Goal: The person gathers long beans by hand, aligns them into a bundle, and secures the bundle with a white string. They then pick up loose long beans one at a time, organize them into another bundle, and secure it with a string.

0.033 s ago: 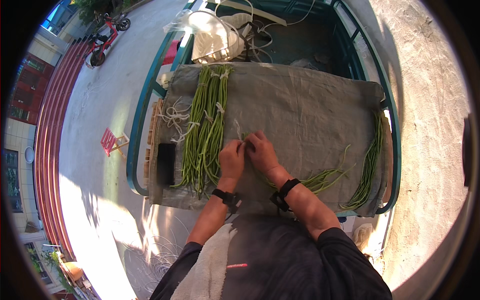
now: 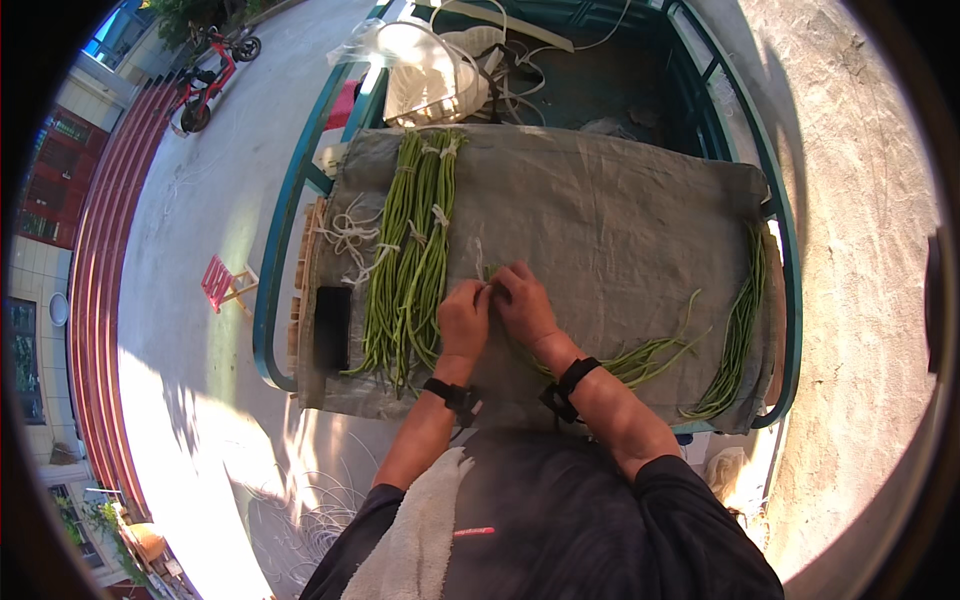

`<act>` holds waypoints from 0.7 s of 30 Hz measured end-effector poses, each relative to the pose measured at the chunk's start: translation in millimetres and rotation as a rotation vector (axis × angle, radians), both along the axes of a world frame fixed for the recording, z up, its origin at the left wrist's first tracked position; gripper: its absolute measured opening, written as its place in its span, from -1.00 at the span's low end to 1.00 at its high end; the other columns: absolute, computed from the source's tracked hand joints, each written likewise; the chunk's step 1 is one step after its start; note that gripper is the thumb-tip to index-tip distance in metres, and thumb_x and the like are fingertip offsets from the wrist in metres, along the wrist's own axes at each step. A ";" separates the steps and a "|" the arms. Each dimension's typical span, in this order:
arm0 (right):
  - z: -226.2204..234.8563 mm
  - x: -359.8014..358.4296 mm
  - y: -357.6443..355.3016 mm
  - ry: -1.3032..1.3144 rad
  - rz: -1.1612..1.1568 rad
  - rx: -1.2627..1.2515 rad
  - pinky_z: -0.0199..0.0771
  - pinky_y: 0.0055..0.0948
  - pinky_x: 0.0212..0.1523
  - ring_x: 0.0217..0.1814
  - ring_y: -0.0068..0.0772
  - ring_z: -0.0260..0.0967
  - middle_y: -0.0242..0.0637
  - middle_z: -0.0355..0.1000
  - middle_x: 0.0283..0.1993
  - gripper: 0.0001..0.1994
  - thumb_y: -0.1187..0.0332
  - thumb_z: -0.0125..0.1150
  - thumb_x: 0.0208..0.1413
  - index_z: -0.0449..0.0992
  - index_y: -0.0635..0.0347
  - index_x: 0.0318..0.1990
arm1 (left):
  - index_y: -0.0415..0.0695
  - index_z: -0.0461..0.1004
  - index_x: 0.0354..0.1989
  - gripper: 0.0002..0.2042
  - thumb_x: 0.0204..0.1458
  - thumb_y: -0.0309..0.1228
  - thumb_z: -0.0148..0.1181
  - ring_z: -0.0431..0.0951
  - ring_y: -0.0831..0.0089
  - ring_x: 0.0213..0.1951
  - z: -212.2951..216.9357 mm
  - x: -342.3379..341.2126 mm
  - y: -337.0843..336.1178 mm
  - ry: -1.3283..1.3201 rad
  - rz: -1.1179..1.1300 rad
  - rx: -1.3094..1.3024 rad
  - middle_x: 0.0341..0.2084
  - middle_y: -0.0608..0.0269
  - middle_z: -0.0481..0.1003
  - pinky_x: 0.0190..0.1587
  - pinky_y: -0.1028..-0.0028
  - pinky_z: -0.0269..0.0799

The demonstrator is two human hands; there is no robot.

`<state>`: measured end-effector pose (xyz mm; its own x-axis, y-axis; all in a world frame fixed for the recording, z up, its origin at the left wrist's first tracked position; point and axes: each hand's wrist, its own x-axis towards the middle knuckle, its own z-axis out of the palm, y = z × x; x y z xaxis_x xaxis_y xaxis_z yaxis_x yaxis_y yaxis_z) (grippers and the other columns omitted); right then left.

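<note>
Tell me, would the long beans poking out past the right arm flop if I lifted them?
The yardlong beans would probably droop, because some curve. They might slip apart, as their ends fan out. Each pod looks slender, so they're likely light.

Bean bundles (image 2: 412, 250) lie left on the cloth (image 2: 590, 210); more beans (image 2: 738, 340) right; hands (image 2: 525, 308) between.

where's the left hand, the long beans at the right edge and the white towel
Left hand (image 2: 464, 318): head view, back of the hand.
Long beans (image 2: 744, 322): head view, middle of the bunch.
White towel (image 2: 414, 530): head view, middle of its length.
</note>
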<state>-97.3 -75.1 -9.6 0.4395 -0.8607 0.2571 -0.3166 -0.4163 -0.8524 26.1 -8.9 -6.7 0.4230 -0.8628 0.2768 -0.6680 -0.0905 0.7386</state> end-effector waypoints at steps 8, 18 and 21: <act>0.4 0.4 -0.6 -0.021 0.014 0.080 0.48 -0.08 -0.14 -0.14 0.16 0.45 -0.04 0.41 -0.16 -0.90 0.46 0.26 0.06 0.56 0.21 -0.25 | -0.19 0.56 -0.22 -0.90 0.16 -0.46 0.19 0.61 -0.07 -0.25 8.8 4.7 9.0 -0.008 -0.079 -0.075 -0.30 -0.02 0.60 -0.23 0.12 0.51; 0.8 7.1 -2.3 0.140 0.056 0.066 0.46 -0.06 -0.18 -0.18 0.13 0.41 -0.07 0.36 -0.17 -0.88 0.38 0.25 0.04 0.50 0.19 -0.29 | -0.12 0.46 -0.27 -0.92 0.18 -0.41 0.19 0.60 -0.07 -0.30 11.5 22.6 11.4 -0.255 -0.124 0.120 -0.34 0.06 0.57 -0.29 0.06 0.48; 3.9 5.4 -3.0 0.160 0.110 0.061 0.45 -0.04 -0.19 -0.17 0.16 0.40 -0.05 0.35 -0.15 -0.87 0.38 0.25 0.03 0.48 0.18 -0.29 | -0.11 0.45 -0.25 -0.91 0.18 -0.40 0.21 0.60 -0.07 -0.29 12.3 23.8 11.3 -0.208 -0.148 0.103 -0.30 0.06 0.57 -0.29 0.05 0.48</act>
